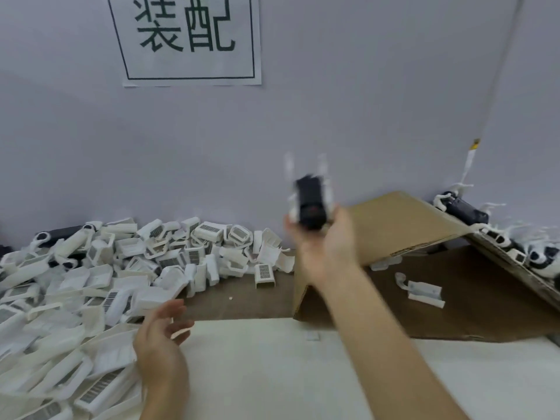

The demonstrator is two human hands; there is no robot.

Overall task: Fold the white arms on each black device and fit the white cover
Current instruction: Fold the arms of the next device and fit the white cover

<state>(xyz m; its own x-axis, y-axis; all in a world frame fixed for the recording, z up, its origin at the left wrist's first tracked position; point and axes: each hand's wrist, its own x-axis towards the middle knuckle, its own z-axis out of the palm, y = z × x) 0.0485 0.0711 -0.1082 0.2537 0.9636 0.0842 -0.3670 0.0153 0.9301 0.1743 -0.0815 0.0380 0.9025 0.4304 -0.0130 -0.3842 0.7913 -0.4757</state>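
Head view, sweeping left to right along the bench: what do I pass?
Pile of white covers → left hand, open → right hand holding a black device, white arms up → cardboard box → more black devices at the far right.

Soft, even light is filling my view with barely any shadow or glare, while motion is blurring the device (312, 201) in my right hand (325, 241) and the wide lens is bending the edges.
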